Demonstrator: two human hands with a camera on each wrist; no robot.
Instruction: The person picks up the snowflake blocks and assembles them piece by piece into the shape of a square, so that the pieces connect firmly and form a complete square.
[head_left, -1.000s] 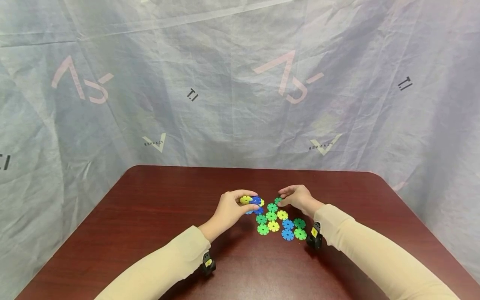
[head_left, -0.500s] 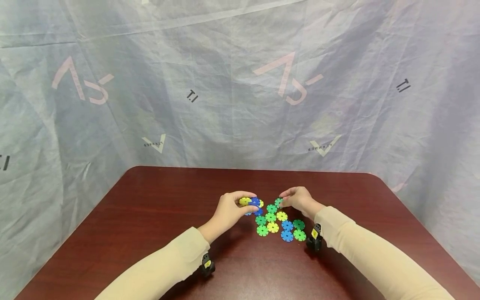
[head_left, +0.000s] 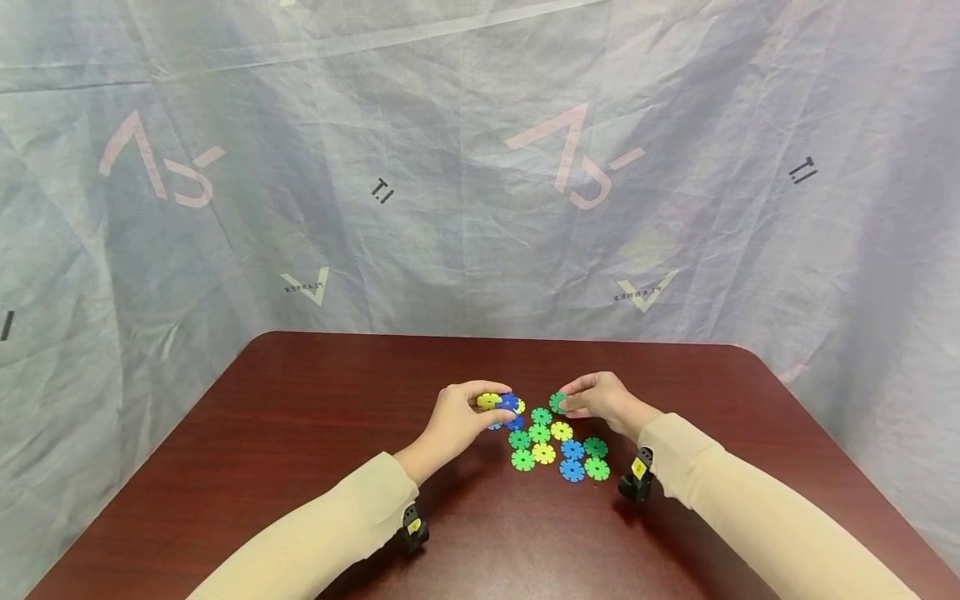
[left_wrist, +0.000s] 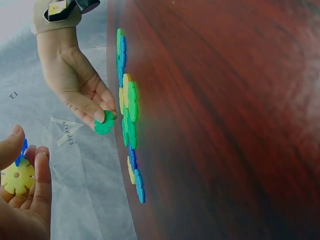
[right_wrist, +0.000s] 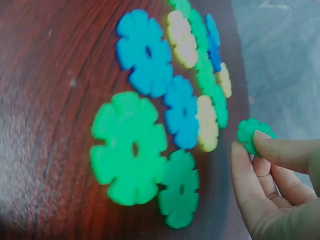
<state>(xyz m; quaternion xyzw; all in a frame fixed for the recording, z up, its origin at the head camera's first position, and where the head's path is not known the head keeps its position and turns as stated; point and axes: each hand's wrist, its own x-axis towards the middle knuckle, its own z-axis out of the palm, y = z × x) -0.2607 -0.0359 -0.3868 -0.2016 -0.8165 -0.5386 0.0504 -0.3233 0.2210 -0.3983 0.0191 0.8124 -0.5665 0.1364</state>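
In the head view my left hand (head_left: 455,422) holds a yellow notched plastic disc (left_wrist: 20,185) and a dark blue notched disc (head_left: 507,402) between thumb and fingers, above the table. The left wrist view has the blue disc edge-on against the yellow one; they look joined, though the thumb partly hides this. My right hand (head_left: 606,398) pinches a green notched disc (right_wrist: 248,134) by its edge, thumb on its face, to the right of the left hand. Below and between the hands, several green, yellow and blue discs lie flat, such as a light green disc (right_wrist: 120,150) and a blue disc (right_wrist: 142,52).
The discs lie close together on a dark red wooden table (head_left: 337,400). Behind its far edge hangs a grey printed cloth (head_left: 465,233). Each wrist carries a black camera mount (head_left: 636,475) low over the table.
My right hand has drawn the green disc slightly right, away from the loose discs, and it now shows more fully. The left hand keeps its hold and has barely moved.
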